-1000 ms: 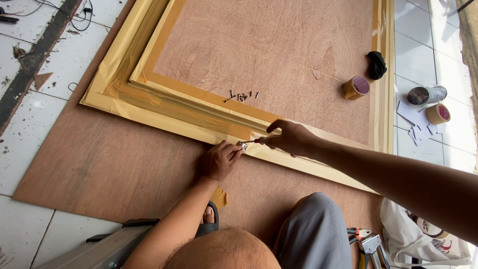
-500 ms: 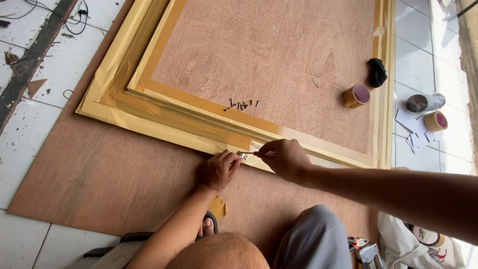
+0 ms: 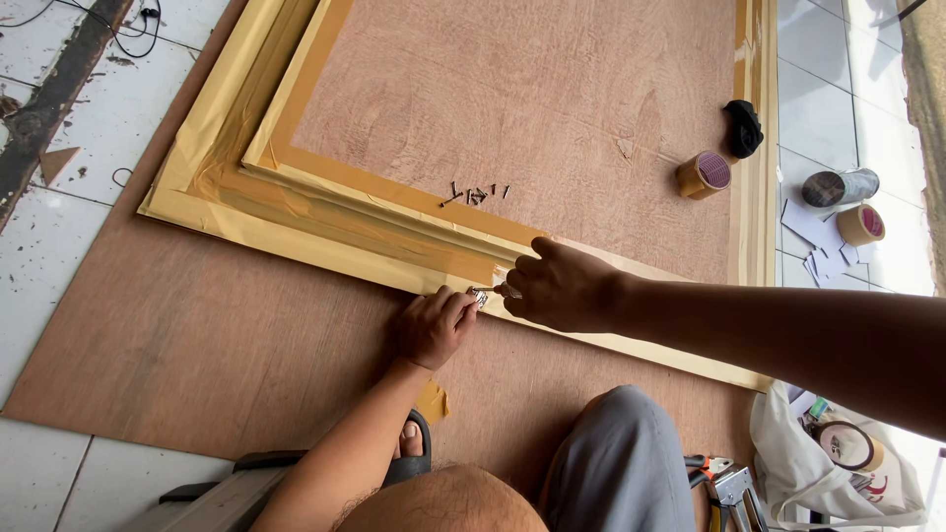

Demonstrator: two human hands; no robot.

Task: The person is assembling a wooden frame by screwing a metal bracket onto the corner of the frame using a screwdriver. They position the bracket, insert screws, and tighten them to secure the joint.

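A small shiny metal fitting lies against the tape-wrapped wooden frame's outer edge.

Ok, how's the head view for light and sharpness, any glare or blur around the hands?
Head view: even daylight, soft shadows; left hand and right hand sharp at the taped frame; small metal piece between them too tiny to resolve; white floor tiles on the right edge bright, slightly washed out; edges bend slightly.
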